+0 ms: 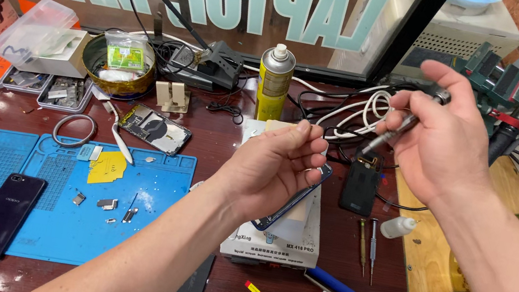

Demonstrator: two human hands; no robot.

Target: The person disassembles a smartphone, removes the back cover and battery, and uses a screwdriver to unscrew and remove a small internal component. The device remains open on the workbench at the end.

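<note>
While my left hand (277, 163) curls its fingertips together over the dark phone (296, 197) lying on the white machine (272, 238), pinching something too small to tell, my right hand (445, 137) grips a slim metal screwdriver (390, 133) tip-down. I judge the stripping partway done: small parts already lie on the blue mat (150, 177), the phone unfinished. A round tin (116, 68) holds a green packet; grey trays (63, 94) hold small bits.
</note>
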